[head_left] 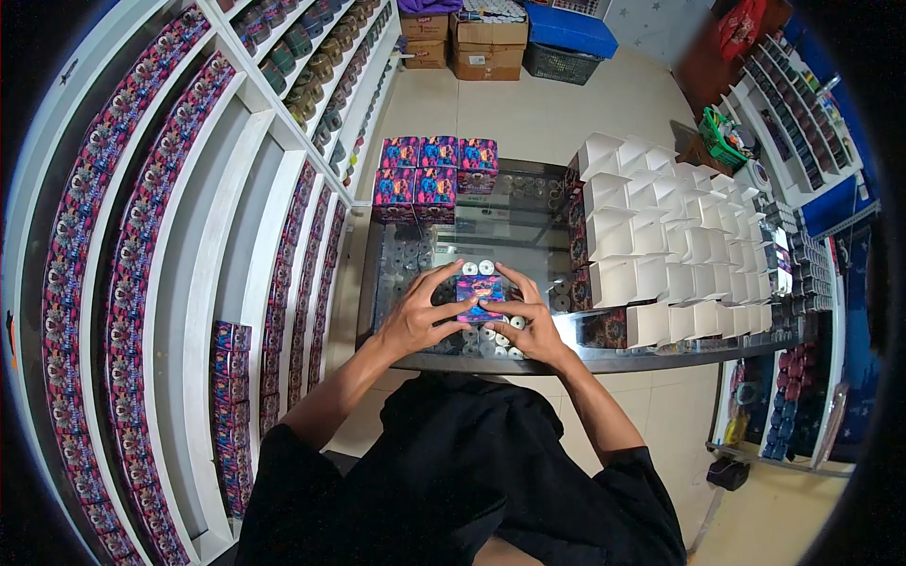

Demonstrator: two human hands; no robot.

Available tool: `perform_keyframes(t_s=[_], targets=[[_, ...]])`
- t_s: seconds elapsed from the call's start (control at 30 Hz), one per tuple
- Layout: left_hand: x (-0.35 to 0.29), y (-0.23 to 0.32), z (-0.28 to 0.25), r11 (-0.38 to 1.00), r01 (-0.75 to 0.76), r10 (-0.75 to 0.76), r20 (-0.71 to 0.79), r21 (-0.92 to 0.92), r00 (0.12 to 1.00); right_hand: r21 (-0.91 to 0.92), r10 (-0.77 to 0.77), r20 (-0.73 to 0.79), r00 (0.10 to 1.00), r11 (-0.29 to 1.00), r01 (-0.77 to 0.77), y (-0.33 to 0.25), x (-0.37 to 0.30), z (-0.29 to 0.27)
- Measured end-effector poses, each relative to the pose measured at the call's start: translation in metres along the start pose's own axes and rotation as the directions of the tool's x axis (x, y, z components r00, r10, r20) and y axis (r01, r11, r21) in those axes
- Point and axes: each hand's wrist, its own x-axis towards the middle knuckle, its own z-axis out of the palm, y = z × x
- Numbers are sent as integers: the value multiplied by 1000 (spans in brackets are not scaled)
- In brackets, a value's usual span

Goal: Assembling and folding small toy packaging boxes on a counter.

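Note:
A small cube-like cardboard box [479,285], printed in blue, pink and orange, is at the near side of the glass-topped counter [528,222]. My left hand [415,313] grips its left side, and my right hand [536,325] grips the right. Both thumbs press on the top face, where their tips almost meet. Just beyond the box are two white round discs [486,268] with dark centres. More such discs [487,349] show between my hands and the counter's near edge; whether they lie on or under the glass I cannot tell.
Several matching closed boxes [415,189] stand at the counter's far left. Rows of boxes with raised white flaps [661,236] fill its right side. White shelves [179,283] stocked with similar boxes rise at my left. Cartons [489,47] and a dark crate [562,64] stand on the floor beyond.

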Motion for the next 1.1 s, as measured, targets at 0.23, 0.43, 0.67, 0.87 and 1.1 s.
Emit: perform_keyframes(t_s=[0.23,0.43,0.67,0.87,1.1], targets=[[0,4,3,954,207,-206,31,-218,978,300,124,-5,992,947,-117,6,-5,14],[0,-3,3,907,295,-276,103,-302,956,290,122,-43,992,951,-104,-3,4,11],[24,13,-32,732,375,-398,89,-569,913,497,269,118,956,818,-291,-41,25,-24],[43,35,-63,774,378,-370,122,-507,921,489,217,210,953,821,-295,-75,40,-55],[49,46,-76,869,209,-221,26,-449,975,527,73,82,994,843,-106,-84,40,-55]])
